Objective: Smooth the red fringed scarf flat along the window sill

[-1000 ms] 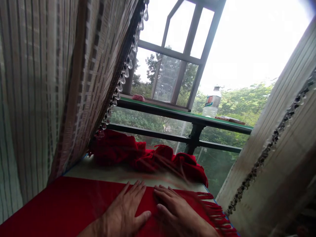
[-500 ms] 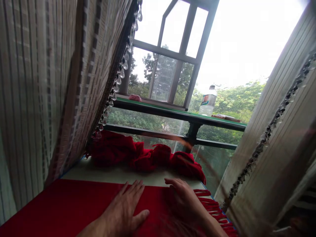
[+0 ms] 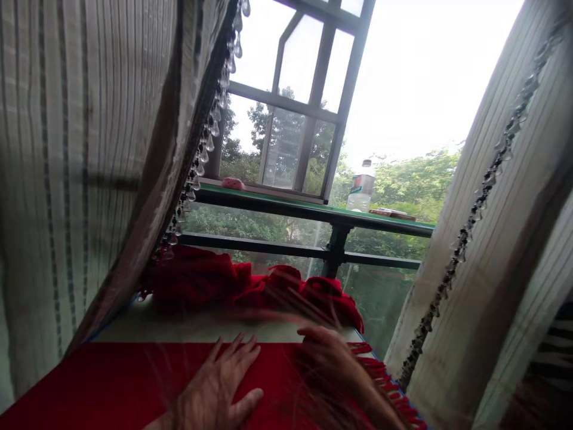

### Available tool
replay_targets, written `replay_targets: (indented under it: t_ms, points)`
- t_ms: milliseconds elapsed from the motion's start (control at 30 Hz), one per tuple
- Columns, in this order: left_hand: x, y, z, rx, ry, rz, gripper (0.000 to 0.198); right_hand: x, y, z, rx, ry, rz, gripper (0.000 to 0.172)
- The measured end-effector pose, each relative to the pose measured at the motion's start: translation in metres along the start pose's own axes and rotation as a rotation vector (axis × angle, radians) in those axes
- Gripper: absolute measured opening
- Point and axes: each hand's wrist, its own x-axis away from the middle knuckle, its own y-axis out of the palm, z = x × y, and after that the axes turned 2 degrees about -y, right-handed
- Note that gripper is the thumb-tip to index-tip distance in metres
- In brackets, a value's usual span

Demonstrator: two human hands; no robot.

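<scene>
My left hand lies flat, fingers spread, on a smooth red scarf stretched across the near part of a pale table. My right hand is blurred and rests palm down on the same scarf, near its fringed right end. Neither hand grips anything. A second red cloth lies bunched along the table's far edge.
Striped curtains with bead trim hang at the left and right. Beyond the table are a dark railing and a green ledge carrying a plastic bottle and a pink object. Trees show outside.
My right hand has slid right along the scarf toward the fringe. The left hand stays flat in place. The view has tipped slightly, shifting the scene down and left.
</scene>
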Motion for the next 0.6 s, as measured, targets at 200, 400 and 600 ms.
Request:
replay_targets:
  t_ms: [200,400,600]
  points:
    - [0.000,-0.015,0.009,0.011,0.019,-0.080,0.067,0.002,0.016,-0.019,-0.021,-0.055,-0.069,0.041]
    - [-0.003,0.004,0.001,-0.070,0.041,-0.018,0.073,0.005,0.048,-0.049,-0.001,-0.150,-0.415,0.080]
    - [-0.010,0.027,-0.026,-0.100,0.205,0.193,0.070,0.005,0.037,-0.043,0.006,-0.122,-0.432,0.074]
